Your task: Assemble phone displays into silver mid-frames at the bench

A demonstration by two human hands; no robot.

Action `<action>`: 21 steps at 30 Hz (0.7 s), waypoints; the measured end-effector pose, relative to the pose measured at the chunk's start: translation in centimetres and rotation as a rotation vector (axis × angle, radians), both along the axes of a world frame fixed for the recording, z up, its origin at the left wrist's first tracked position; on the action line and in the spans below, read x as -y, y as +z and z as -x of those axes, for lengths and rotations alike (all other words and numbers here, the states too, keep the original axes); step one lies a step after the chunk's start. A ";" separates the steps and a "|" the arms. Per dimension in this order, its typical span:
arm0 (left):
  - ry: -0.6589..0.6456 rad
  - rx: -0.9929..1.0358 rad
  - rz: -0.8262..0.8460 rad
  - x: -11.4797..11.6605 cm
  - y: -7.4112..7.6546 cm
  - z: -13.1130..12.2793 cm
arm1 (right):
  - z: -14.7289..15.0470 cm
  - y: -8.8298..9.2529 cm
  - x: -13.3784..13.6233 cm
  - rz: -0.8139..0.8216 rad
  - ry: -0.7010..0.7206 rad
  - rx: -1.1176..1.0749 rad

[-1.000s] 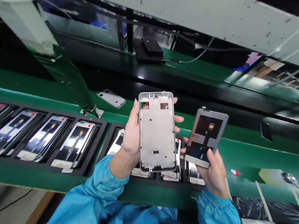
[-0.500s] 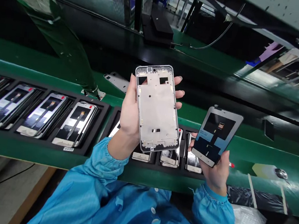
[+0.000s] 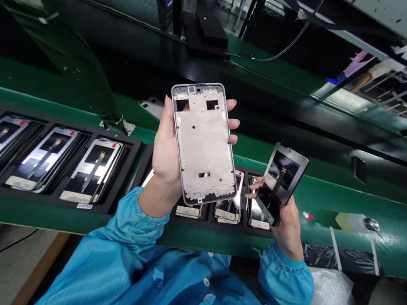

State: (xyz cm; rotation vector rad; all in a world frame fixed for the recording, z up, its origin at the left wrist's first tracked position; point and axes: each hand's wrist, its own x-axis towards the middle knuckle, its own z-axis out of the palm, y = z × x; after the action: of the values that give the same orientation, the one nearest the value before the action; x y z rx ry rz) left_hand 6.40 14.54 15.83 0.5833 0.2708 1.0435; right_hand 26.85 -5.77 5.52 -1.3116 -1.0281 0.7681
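My left hand point(image 3: 166, 153) grips a silver phone mid-frame point(image 3: 204, 143), held upright with its inner side facing me, fingers wrapped round its far edge. My right hand point(image 3: 287, 225) holds a dark phone screen panel point(image 3: 281, 181) by its lower end, tilted toward the frame, a short gap between them. Both are above a black tray point(image 3: 146, 165) that holds more screen panels point(image 3: 228, 207) standing in slots.
A second black tray point(image 3: 128, 163) of slotted screen panels point(image 3: 91, 169) lies to the left on the green bench point(image 3: 348, 203). A loose frame point(image 3: 152, 107) lies behind. A black box point(image 3: 206, 30) sits on the far conveyor. Bagged material point(image 3: 330, 294) sits low right.
The frame has shifted slightly left in my left hand. My right hand has turned the screen panel more edge-on and brought it closer to the frame.
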 end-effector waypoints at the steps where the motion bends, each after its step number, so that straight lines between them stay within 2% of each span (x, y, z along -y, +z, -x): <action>1: 0.005 0.005 -0.009 0.0 -0.1 0.0 | -0.1 0.2 0.1 0.002 0.000 0.049; 5: 0.009 0.015 -0.047 -0.1 -0.6 -0.4 | 0.0 2.0 -0.2 -0.099 0.038 0.251; 11: 0.118 -0.070 -0.148 0.0 -2.2 -1.8 | 1.1 4.9 -1.7 -0.176 0.158 0.632; 15: 0.108 -0.037 -0.231 -0.2 -2.9 -2.0 | 1.3 5.2 -2.1 -0.175 0.152 0.704; 21: 0.114 -0.018 -0.324 -0.2 -2.8 -1.8 | 1.2 5.0 -2.0 -0.155 0.157 0.709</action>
State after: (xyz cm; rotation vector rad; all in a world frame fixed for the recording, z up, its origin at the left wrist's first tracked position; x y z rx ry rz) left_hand 8.20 14.70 13.08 0.8774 0.1521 1.2027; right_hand 25.61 -3.73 10.52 -1.4074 -1.7310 0.3147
